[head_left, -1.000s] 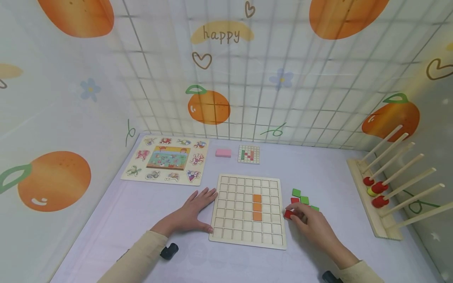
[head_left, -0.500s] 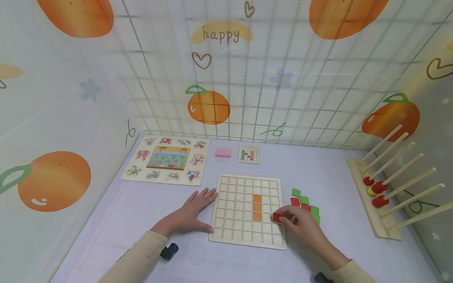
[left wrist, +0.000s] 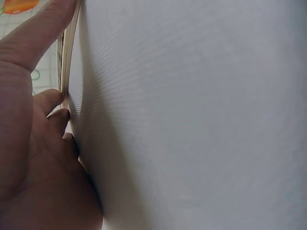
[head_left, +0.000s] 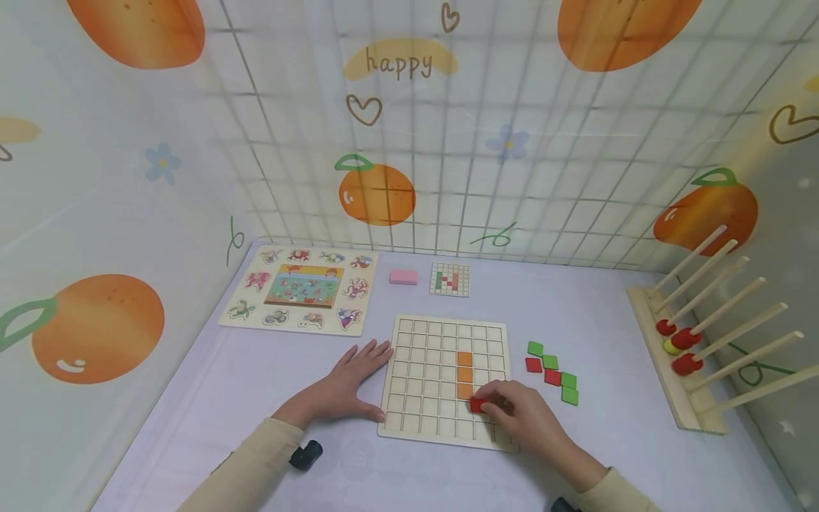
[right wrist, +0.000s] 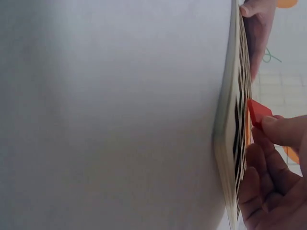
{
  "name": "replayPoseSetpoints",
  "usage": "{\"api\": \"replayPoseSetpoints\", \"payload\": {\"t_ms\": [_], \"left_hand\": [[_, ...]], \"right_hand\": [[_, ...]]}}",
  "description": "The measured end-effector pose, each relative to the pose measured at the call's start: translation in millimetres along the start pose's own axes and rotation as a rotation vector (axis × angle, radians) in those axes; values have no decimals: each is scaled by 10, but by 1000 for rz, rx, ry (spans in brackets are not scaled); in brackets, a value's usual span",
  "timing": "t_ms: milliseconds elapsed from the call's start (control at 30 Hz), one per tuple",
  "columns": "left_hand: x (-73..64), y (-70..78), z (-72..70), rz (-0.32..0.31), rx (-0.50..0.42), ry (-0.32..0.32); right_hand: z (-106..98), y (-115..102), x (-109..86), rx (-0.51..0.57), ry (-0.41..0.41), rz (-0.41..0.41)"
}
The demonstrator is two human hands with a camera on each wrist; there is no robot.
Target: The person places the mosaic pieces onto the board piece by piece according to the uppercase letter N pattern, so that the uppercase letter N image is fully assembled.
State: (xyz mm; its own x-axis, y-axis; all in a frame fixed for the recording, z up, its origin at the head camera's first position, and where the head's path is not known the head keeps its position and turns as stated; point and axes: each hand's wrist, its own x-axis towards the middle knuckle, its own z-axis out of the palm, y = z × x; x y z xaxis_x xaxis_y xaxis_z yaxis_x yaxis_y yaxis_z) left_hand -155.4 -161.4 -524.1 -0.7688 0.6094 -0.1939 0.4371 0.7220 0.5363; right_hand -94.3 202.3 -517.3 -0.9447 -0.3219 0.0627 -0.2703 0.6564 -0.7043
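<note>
Two hands [head_left: 339, 390] [head_left: 527, 418] at pale tbl [head_left: 604, 334], walls [head_left: 288, 163] prob. fabric.

Left sleeve [head_left: 246, 462]: beige, long, plain cloth; left of the board [head_left: 416, 387], toward its near side. Small dark mark [head_left: 222, 461] on the sleeve's outer edge, nature unclear. Left camera [head_left: 306, 455]: black, stubby, rounded; off the board's near left corner. Right sleeve [head_left: 621, 494]: same beige, beyond the board's near right corner. Right camera [head_left: 564, 505]: black, mostly cropped.
</note>
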Motion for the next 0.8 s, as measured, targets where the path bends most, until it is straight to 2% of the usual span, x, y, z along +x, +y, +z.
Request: {"api": "replayPoseSetpoints", "payload": {"t_ms": [200,500,800], "left_hand": [[3,0,0,6,-4,2],[0,-5,8,7,-2,5],[-10,-7,7,18,-6,9]], "right_hand": [[80,-58,6,-21,3,14],[157,-107,30,-44,30,-72],[194,-109,45,-113,45,-84]]}}
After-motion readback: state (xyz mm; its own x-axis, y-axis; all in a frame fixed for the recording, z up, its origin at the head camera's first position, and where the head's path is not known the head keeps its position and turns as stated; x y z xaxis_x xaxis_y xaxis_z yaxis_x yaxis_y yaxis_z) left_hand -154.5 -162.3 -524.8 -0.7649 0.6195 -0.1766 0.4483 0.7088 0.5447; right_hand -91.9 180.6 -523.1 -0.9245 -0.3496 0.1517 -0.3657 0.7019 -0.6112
